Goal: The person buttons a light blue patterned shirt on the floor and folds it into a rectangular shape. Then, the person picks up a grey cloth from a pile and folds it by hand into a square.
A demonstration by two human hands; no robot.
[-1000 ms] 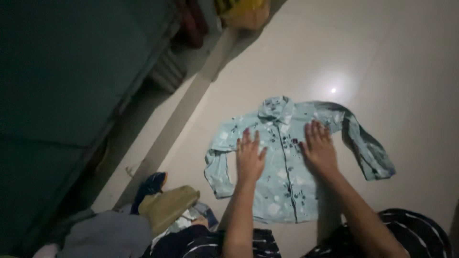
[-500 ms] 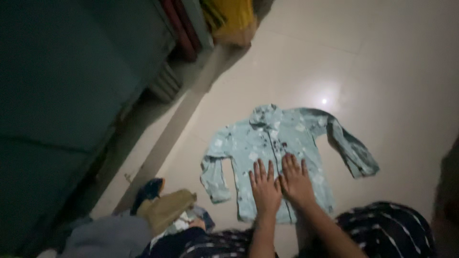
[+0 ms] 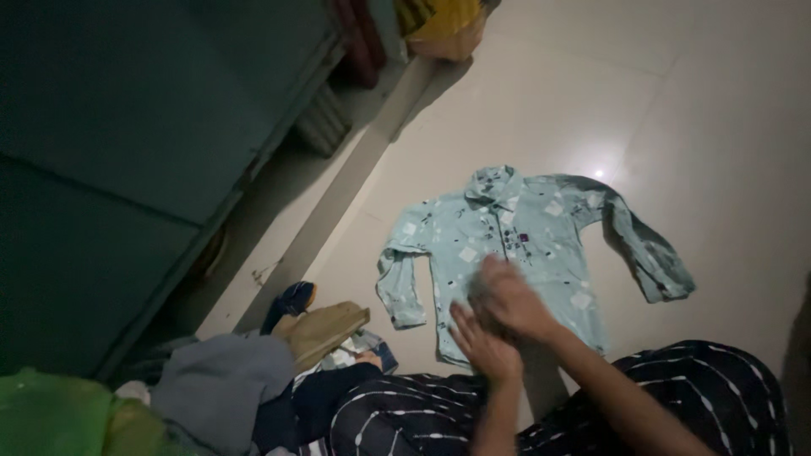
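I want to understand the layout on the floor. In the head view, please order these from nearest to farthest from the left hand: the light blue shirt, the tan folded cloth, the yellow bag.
1. Light blue shirt: under the left hand, touching it.
2. Tan folded cloth: to the left, on the clothes pile.
3. Yellow bag: far away at the top edge.

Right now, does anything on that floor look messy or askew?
The shirt lies flat, but its sleeves are uneven: one hangs straight, the other bends out sideways. Beside it, a jumbled clothes pile spills over the floor.

Right hand (image 3: 507, 297) motion-blurred, hiding the shirt (image 3: 524, 245) hem; yellow bag (image 3: 439, 21) cropped at top
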